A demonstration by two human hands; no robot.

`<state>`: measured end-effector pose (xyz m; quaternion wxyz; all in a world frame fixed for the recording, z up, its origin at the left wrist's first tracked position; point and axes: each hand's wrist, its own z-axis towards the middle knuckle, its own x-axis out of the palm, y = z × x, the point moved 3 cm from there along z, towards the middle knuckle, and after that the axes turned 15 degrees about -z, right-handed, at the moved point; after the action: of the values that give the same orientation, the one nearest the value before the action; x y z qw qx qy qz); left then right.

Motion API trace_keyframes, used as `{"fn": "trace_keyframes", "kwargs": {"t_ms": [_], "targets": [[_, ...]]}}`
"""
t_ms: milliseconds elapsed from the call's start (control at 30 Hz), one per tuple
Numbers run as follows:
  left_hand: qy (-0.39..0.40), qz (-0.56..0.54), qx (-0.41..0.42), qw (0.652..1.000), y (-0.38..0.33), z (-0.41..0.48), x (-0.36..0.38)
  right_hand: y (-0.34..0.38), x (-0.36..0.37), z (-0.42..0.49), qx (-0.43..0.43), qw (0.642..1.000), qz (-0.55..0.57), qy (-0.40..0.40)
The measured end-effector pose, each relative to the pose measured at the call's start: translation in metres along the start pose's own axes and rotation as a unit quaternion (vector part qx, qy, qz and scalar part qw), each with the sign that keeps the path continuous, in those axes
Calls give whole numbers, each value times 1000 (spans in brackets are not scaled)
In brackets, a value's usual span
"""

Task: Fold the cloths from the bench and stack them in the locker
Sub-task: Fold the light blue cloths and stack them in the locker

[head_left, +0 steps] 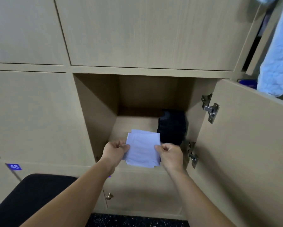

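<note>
The left hand (115,150) pinches the left edge of a folded pale cloth (143,148), thumb on top and fingers curled beneath. The right hand (171,154) grips the opposite edge the same way. Between them the cloth is a flat, layered rectangle held roughly level. Its far end reaches over the front lip of the open locker (96,112), and its near end hangs outside.

Inside, a dark folded stack (172,126) sits against the right wall and runs toward the back. What it is made of cannot be told in the shadow. The floor to its left is bare wood. The locker door (244,136) stands swung out to the right on two metal hinges. A light blue fabric (278,54) hangs at the upper right, and the black bench (30,194) shows at the lower left.

The step in hand looks like placement, with folding done and the cloth entering the compartment. The next move likely calls for carrying it further in with the layers kept square. It could then be lowered beside or onto the dark stack, with both hands letting go together so the folds do not spring open.
</note>
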<state>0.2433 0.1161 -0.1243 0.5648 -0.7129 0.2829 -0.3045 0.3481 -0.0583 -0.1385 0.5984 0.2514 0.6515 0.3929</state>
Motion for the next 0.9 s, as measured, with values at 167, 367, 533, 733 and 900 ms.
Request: {"fn": "trace_keyframes", "kwargs": {"t_ms": [167,367,533,733,900], "targets": [[-9,-22,24,999,-6,57,15,9,12,55,-5,999,-34,-14],[-10,-20,9,1000,5,103,20,7,27,91,-3,999,-41,-18],[-8,-22,3,1000,24,121,18,-10,46,103,8,997,-70,-9],[-8,-14,21,1000,29,121,18,-23,55,104,21,996,-88,-11],[-16,176,148,973,12,111,23,-13,51,98,-24,988,-144,-51]]}}
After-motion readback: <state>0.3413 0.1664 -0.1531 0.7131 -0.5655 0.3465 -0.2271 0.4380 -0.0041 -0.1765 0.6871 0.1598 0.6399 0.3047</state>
